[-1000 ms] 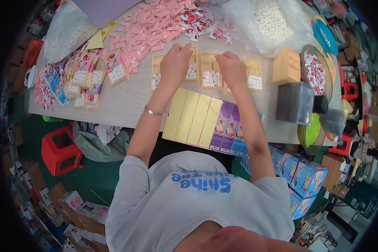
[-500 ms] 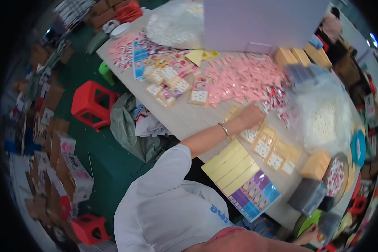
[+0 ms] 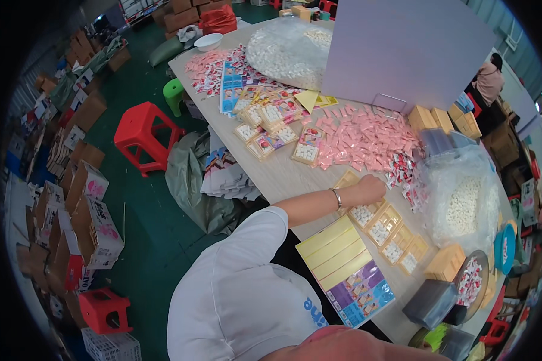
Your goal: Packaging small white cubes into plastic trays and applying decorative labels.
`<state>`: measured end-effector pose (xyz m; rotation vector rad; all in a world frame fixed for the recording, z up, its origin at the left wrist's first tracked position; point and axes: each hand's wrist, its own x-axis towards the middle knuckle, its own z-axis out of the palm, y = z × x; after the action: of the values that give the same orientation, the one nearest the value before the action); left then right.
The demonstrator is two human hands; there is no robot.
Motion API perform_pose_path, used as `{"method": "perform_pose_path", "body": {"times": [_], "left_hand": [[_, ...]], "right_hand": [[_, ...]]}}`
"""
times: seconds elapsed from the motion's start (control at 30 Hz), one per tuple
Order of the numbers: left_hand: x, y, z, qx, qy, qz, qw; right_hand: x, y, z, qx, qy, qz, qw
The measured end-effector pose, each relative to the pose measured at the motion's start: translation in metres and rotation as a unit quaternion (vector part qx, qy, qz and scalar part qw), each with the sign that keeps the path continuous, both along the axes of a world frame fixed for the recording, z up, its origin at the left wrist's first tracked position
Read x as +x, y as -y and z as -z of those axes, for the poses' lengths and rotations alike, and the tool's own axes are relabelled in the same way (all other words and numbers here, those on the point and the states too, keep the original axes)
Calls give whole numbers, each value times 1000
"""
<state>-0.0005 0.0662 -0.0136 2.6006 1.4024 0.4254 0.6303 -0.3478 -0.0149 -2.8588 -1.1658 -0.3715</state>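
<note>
My left hand (image 3: 368, 190), a metal bracelet at its wrist, is over the far end of a row of clear yellowish plastic trays. Its fingers are curled downward, and what they hold, if anything, is hidden. Small white pieces fill several compartments of the nearer trays, such as this tray (image 3: 384, 225). Just beyond the hand lie small red-and-white packets (image 3: 401, 170) and a wide heap of pink packets (image 3: 367, 138). A stack of printed cards (image 3: 346, 271), yellow, purple and blue, lies on the near table edge. My right hand is not in view.
A clear bag of white pieces (image 3: 464, 204) is on the right, near a round bowl of packets (image 3: 471, 283) and a dark plastic box (image 3: 430, 304). Packed trays (image 3: 310, 144) are farther left. A large pale panel (image 3: 403, 54) stands behind. A red stool (image 3: 144, 135) is beside the table.
The view has shifted, so the table appears lower and more to the right. My left hand stays over the far trays. My right hand, earlier at the lower right, has left the view.
</note>
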Motion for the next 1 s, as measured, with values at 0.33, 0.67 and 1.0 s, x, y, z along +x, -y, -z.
{"method": "perform_pose_path", "body": {"times": [0.33,0.67,1.0], "left_hand": [[-64,123,-52,62,290,-38,954],[-146,153,-4,86,296,-145,940],[-114,124,11,54,86,-147,984]], "right_hand": [[-35,-22,-3,195,-142,-118,963],[-107,-40,-98,484,-62,-111,866],[-524,-323,-39,215,-291,-544,757]]}}
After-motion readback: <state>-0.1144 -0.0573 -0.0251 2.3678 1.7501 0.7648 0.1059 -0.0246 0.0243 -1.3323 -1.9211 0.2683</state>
